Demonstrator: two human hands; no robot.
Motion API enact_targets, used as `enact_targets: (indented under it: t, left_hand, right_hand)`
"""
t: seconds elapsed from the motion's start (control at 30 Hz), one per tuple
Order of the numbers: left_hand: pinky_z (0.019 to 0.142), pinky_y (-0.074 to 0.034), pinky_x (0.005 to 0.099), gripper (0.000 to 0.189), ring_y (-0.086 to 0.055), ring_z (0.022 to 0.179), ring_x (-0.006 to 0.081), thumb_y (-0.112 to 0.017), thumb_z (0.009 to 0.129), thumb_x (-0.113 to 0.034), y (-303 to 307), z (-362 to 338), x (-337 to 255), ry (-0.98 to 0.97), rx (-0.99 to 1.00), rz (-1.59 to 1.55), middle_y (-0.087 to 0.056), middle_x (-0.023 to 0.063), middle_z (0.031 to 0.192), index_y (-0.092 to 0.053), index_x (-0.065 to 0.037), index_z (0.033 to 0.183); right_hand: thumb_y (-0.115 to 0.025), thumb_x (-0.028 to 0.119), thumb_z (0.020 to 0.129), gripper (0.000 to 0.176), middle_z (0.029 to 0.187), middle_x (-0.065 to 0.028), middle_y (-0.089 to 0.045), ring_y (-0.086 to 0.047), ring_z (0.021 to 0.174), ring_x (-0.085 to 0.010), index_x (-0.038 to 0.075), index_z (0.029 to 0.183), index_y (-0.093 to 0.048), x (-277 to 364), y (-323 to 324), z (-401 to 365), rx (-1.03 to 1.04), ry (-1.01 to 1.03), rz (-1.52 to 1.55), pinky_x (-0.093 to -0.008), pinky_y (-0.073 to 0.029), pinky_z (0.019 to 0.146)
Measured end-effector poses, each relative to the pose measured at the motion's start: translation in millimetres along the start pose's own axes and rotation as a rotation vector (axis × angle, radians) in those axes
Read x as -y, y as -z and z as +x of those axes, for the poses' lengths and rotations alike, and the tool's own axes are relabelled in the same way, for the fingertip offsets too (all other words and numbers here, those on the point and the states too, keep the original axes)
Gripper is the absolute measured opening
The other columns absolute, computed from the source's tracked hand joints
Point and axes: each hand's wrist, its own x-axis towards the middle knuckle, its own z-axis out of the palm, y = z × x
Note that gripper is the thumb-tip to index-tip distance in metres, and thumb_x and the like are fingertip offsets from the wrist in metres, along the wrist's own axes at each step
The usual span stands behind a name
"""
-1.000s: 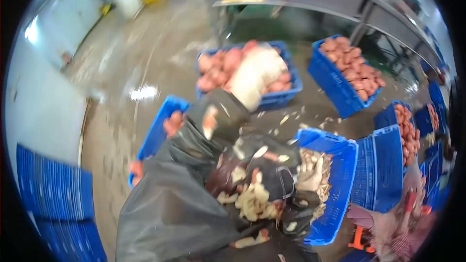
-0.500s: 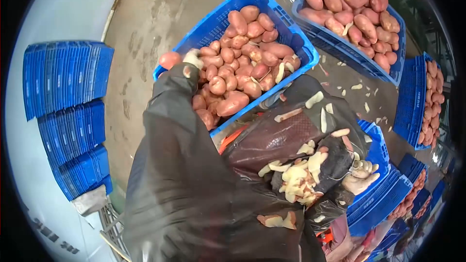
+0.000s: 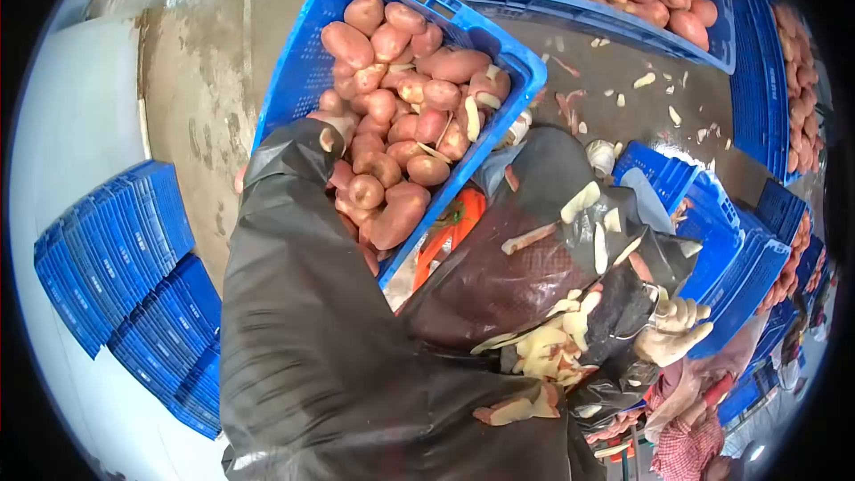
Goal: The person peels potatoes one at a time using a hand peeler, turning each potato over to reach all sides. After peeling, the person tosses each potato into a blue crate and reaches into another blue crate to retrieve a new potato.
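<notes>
My left arm, in a dark waterproof sleeve (image 3: 294, 205), reaches over the left side of a blue crate (image 3: 499, 138) of red-skinned potatoes (image 3: 374, 169). The cuff hides my left hand, so its fingers and anything in them are out of sight. Left of the sleeve, the edge of one potato (image 3: 239, 180) shows. My right hand (image 3: 672, 330), in a pale glove, is near my lap with its fingers curled; I cannot make out what is in them. Beside it, potato peelings (image 3: 548, 347) lie heaped on my dark apron (image 3: 499, 294).
Another potato-filled crate (image 3: 579, 2) stands at the back right. Peel scraps (image 3: 644, 80) litter the wet floor. Stacked blue crates (image 3: 116, 249) stand at the left, and more crates (image 3: 726, 240) at the right. An orange-red bag (image 3: 459, 227) lies beside the near crate. Another person's checked clothing (image 3: 690, 445) shows at lower right.
The view has shifted. My left glove, visible earlier beside a potato at the crate's left edge, is now behind the sleeve. That potato appears farther left and lower. My right hand stays curled.
</notes>
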Motion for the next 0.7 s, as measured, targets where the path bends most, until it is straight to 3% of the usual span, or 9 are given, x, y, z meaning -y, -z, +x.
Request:
enact_targets:
  t: [0.03, 0.1, 0.13, 0.23, 0.3, 0.43, 0.5, 0.63, 0.7]
  left_hand:
    - [0.076, -0.044, 0.0337, 0.036, -0.057, 0.089, 0.0231, -0.036, 0.091, -0.047, -8.8, 2.4, 2.9, -0.005, -0.003, 0.005, -0.060, 0.0097, 0.095, -0.057, -0.020, 0.104]
    - [0.068, -0.044, 0.0343, 0.039, -0.056, 0.082, 0.0206, -0.037, 0.091, -0.049, -35.1, 15.5, 3.3, 0.603, -0.302, -0.471, -0.060, 0.0075, 0.087, -0.058, -0.017, 0.097]
    - [0.068, -0.044, 0.0343, 0.039, -0.056, 0.082, 0.0206, -0.037, 0.091, -0.049, -36.4, 9.7, 5.8, 0.585, -0.298, -0.467, -0.060, 0.0075, 0.087, -0.058, -0.017, 0.097]
    - [0.076, -0.048, 0.0325, 0.041, -0.059, 0.086, 0.0195, -0.067, 0.075, -0.015, -27.3, -38.4, 36.0, 0.203, -0.705, -0.581, -0.060, 0.0102, 0.096, -0.052, 0.000, 0.111]
    - [0.083, -0.047, 0.0349, 0.050, -0.057, 0.095, 0.0216, -0.072, 0.069, -0.010, 18.8, -99.9, -23.1, -0.067, -0.821, -1.079, -0.059, 0.0128, 0.106, -0.051, 0.002, 0.113]
    - [0.092, -0.041, 0.0355, 0.054, -0.053, 0.106, 0.0234, -0.075, 0.067, -0.011, 52.0, -184.0, -183.8, -0.579, -0.699, -1.330, -0.056, 0.0154, 0.114, -0.052, 0.003, 0.113]
    - [0.094, -0.040, 0.0360, 0.064, -0.050, 0.111, 0.0237, -0.077, 0.064, -0.008, 30.5, -193.0, -254.2, -0.908, -0.559, -1.220, -0.052, 0.0169, 0.121, -0.047, 0.005, 0.119]
    - [0.097, -0.038, 0.0378, 0.065, -0.048, 0.113, 0.0275, -0.078, 0.062, 0.001, -38.2, -209.1, -384.0, -0.966, -0.301, -1.297, -0.049, 0.0174, 0.123, -0.047, 0.004, 0.119]
    - [0.097, -0.037, 0.0361, 0.067, -0.046, 0.116, 0.0233, -0.077, 0.060, 0.000, -70.0, -207.2, -407.7, -0.751, -0.160, -1.188, -0.050, 0.0168, 0.123, -0.047, 0.003, 0.120]
  right_hand:
    - [-0.042, 0.035, 0.094, 0.027, 0.070, 0.0020, -0.030, -0.033, 0.065, -0.0130, 0.009, 0.098, -0.048, -0.5, 0.4, 0.3, -0.005, 0.002, -0.011, -0.0356, -0.035, 0.071]
    - [-0.043, 0.034, 0.093, 0.025, 0.069, 0.0023, -0.031, -0.033, 0.064, -0.0129, 0.010, 0.095, -0.047, 1.8, 4.5, 0.6, -0.029, 0.005, 0.027, -0.0342, -0.034, 0.070]
    - [-0.044, 0.035, 0.093, 0.025, 0.069, 0.0026, -0.033, -0.033, 0.064, -0.0129, 0.010, 0.094, -0.047, 2.2, 4.3, 0.9, -0.031, -0.004, 0.017, -0.0327, -0.033, 0.068]
    - [-0.044, 0.039, 0.092, 0.029, 0.072, 0.0018, -0.036, -0.035, 0.065, -0.0132, 0.010, 0.090, -0.048, 0.6, 6.0, 4.8, 0.007, 0.002, -0.021, -0.0308, -0.033, 0.064]
    - [-0.045, 0.043, 0.091, 0.034, 0.072, 0.0006, -0.040, -0.037, 0.066, -0.0145, 0.011, 0.082, -0.050, 2.1, 10.7, 8.3, 0.039, -0.016, -0.017, -0.0296, -0.035, 0.063]
    - [-0.048, 0.048, 0.088, 0.040, 0.057, 0.0004, -0.041, -0.039, 0.054, -0.0139, 0.013, 0.071, -0.051, -0.1, -25.8, 5.0, -0.421, 0.168, -0.165, -0.0307, -0.037, 0.054]
    - [-0.047, 0.048, 0.088, 0.041, 0.053, 0.0026, -0.038, -0.035, 0.047, -0.0113, 0.013, 0.069, -0.051, 33.3, -31.9, -15.7, -0.188, 0.247, 0.131, -0.0299, -0.035, 0.049]
    - [-0.044, 0.049, 0.089, 0.043, 0.051, 0.0039, -0.036, -0.032, 0.044, -0.0099, 0.012, 0.068, -0.048, 61.5, -23.9, -53.7, 0.355, 0.123, 0.584, -0.0272, -0.029, 0.044]
    - [-0.044, 0.047, 0.090, 0.043, 0.049, 0.0015, -0.036, -0.033, 0.040, -0.0111, 0.010, 0.068, -0.048, 36.0, -19.8, -66.6, -0.074, 0.169, 0.416, -0.0287, -0.032, 0.041]
